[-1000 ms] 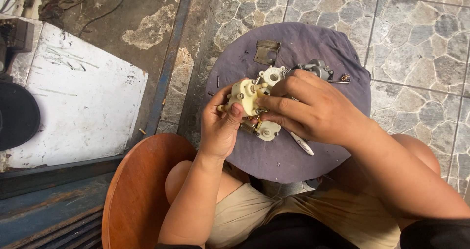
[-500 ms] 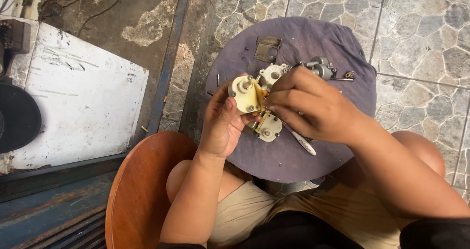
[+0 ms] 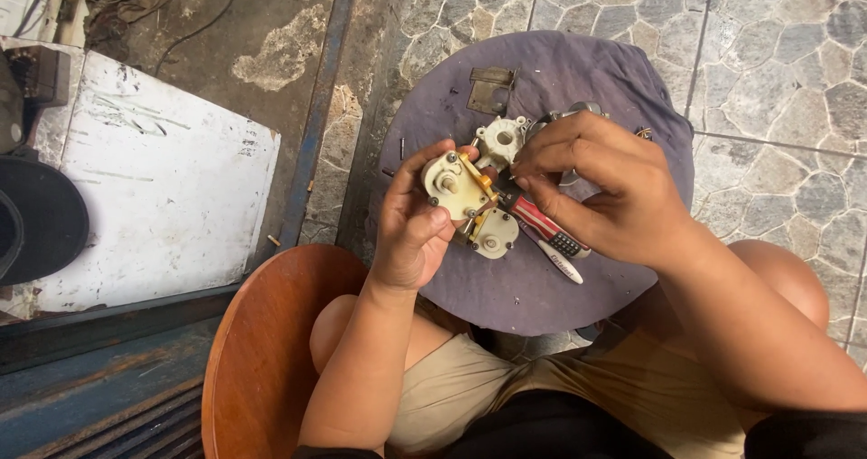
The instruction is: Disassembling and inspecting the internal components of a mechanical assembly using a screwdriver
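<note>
Since the earlier frame, left hand (image 3: 411,229) has tilted the cream gear housing (image 3: 461,188) slightly, its grip clenched around it above the cloth-covered round surface (image 3: 551,287). Right hand (image 3: 614,193) grasps a red-handled screwdriver (image 3: 533,220), its tip apparently at the housing, though fingers hide the contact.

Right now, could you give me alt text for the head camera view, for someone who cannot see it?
A seated person's left hand holds a cream plastic gear mechanism while the right hand works a red-handled screwdriver against it, above a round stool covered in purple cloth. A metal hinge plate lies on the cloth.
</note>
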